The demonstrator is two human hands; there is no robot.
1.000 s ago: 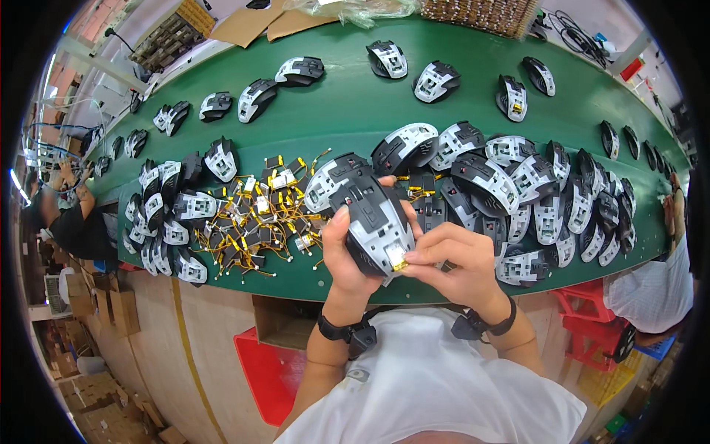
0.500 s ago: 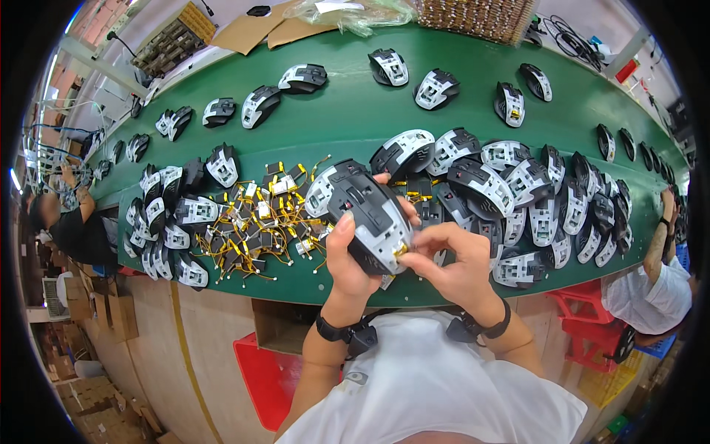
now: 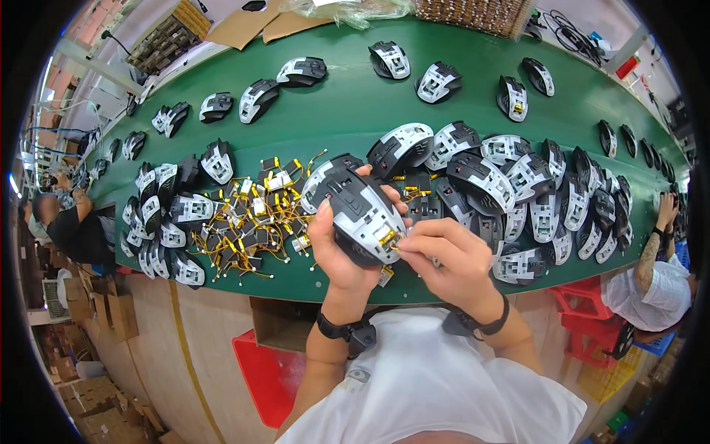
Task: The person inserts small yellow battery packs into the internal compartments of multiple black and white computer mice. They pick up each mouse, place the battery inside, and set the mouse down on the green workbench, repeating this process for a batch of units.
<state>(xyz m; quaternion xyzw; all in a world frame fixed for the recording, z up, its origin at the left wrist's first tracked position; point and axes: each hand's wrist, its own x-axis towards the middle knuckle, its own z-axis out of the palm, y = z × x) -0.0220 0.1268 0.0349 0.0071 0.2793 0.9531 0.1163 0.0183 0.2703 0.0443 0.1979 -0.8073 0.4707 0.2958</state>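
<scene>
My left hand (image 3: 342,259) is closed around a black-and-white computer mouse (image 3: 362,211), its opened underside tilted up toward me. In the recess near its lower end sits a small battery with yellow tape (image 3: 387,238). The thumb and forefinger of my right hand (image 3: 447,259) pinch together at that recess, on what looks like the battery's thin wire lead. A heap of small batteries (image 3: 255,214) with yellow-taped ends and coloured leads lies left of my hands. To the right, several similar mice (image 3: 481,181) are piled closely together.
More mice (image 3: 166,192) are clustered left of the batteries. Others stand spaced along the green conveyor (image 3: 340,96) behind. Red bins (image 3: 270,377) are below the bench edge. Co-workers sit at far left (image 3: 74,222) and far right (image 3: 647,288).
The mouse has shifted slightly left and turned, showing more of the yellow-taped battery in its recess. My right fingers have moved slightly left with it, still pinched. Mice on the conveyor have shifted slightly.
</scene>
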